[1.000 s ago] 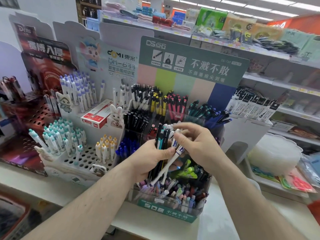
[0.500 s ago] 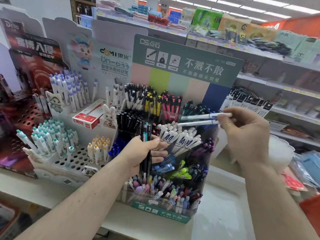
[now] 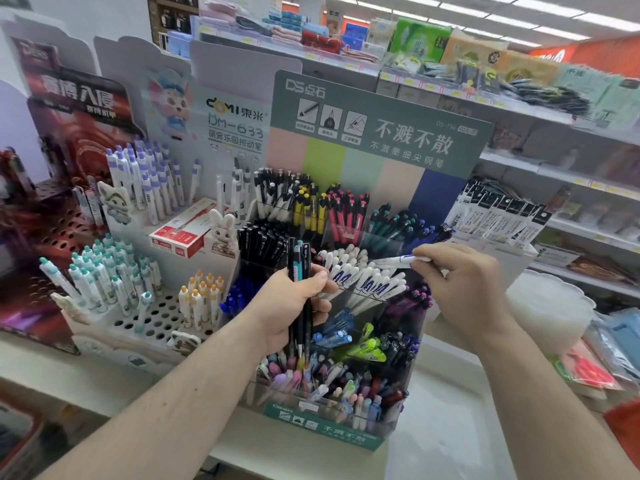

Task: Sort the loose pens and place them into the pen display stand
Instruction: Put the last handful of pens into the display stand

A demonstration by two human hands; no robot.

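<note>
My right hand (image 3: 464, 292) lowered one white pen (image 3: 398, 261), pinched, toward the clear tiered pen stand (image 3: 391, 431).
Its middle compartment held white pens; my left hand (image 3: 294, 306) gripped dark pens (image 3: 299, 292).

Single head-worn view, facing forward and down, close over the pen display stand (image 3: 332, 341), wide-angle

Unclear from my feed:
- Dark pens (image 3: 300, 299): mid-barrels hidden inside my left hand (image 3: 289, 308); count uncertain.
- White pen (image 3: 398, 260): rear end covered by my right hand (image 3: 464, 289); print unreadable.
- Stand (image 3: 325, 429): small print blurred.
- Red display (image 3: 52, 220): cut by left edge.
- Shelf goods (image 3: 485, 64): blurred.
</note>
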